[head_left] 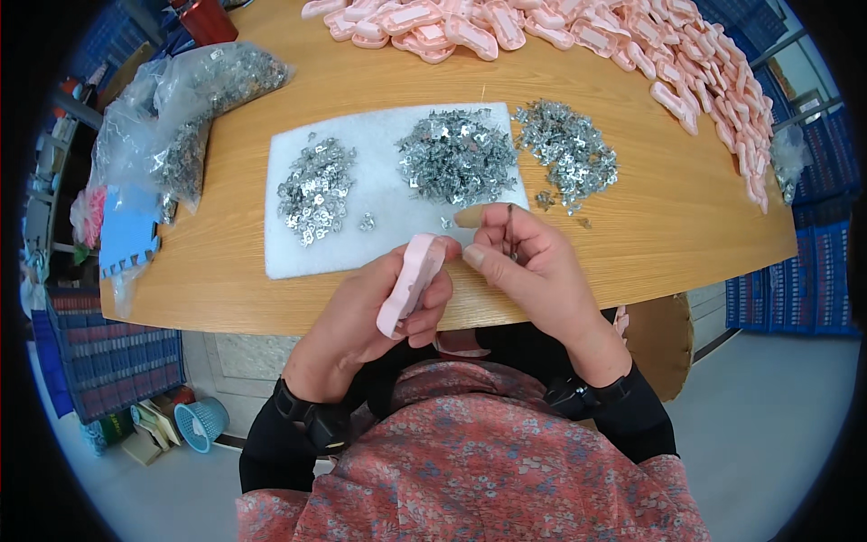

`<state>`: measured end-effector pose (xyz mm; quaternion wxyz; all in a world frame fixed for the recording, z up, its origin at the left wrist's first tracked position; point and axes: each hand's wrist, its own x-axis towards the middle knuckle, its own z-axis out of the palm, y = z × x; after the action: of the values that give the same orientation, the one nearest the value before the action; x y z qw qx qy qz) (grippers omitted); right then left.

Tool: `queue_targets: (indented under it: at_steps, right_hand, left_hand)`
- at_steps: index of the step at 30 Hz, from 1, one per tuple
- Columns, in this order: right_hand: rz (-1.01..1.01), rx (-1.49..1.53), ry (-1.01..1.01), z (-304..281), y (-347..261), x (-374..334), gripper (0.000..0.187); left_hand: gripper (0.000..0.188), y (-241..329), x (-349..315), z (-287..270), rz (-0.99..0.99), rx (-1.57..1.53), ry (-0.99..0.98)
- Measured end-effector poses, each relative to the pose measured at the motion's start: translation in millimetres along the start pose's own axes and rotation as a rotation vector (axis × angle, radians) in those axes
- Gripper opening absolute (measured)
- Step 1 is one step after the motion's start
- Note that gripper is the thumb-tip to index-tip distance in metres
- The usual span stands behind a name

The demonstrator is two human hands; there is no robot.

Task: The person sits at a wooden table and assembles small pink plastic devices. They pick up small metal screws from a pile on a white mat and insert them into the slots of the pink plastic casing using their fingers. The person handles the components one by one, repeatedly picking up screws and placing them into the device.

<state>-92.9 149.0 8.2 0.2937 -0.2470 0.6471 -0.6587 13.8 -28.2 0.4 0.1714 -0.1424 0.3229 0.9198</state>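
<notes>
My left hand (368, 307) is closed around a pink plastic shell (411, 282), held tilted on its edge above the table's near side. Close to the shell's upper end is my right hand (528, 257), its fingers curled in and the thumb near the index finger. A tan cover sits on one fingertip of that hand. Something thin, dark and metallic shows between its fingers, too small to name. Beyond both hands, small silvery metal pieces (458, 155) are heaped on a white foam sheet (379, 248). A smaller heap of metal pieces (316, 191) lies at the sheet's left.
Another heap of metal pieces (569, 154) lies right of the sheet. Many pink shells (623, 36) cover the table's far and right side. At left are clear plastic bags (181, 117) of parts, a blue foam mat (128, 230) and a red container (208, 22).
</notes>
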Motion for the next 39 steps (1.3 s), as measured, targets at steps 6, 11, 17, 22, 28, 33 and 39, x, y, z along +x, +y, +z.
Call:
queue_targets:
  at_steps: [6,11,17,22,28,33,39]
  right_hand:
    - [-0.097,-0.166,-0.01,5,4,0,0.027]
    - [-0.06,-0.316,-0.026,2,-11,7,0.018]
    - [0.023,-0.226,-0.006,-8,-11,2,0.018]
    - [-0.047,-0.357,0.216,-43,9,-6,0.016]
    - [-0.019,-0.602,0.197,-40,10,-10,0.014]
    - [-0.165,-0.696,0.07,-9,-1,10,0.012]
    - [-0.246,-0.65,-0.039,31,-7,37,0.016]
  left_hand:
    - [0.04,-6,1,-2,-0.043,-0.182,-0.102]
    - [0.042,-17,3,-15,-0.078,-0.253,-0.196]
    - [0.041,-15,4,-24,-0.18,-0.305,-0.286]
    - [0.044,-7,-1,-21,0.038,-0.006,-0.09]
    - [0.048,2,-17,-26,0.281,-0.037,0.247]
    - [0.049,3,-37,-53,0.322,-0.045,0.094]
    - [0.042,-5,-59,-79,0.389,-0.279,-0.036]
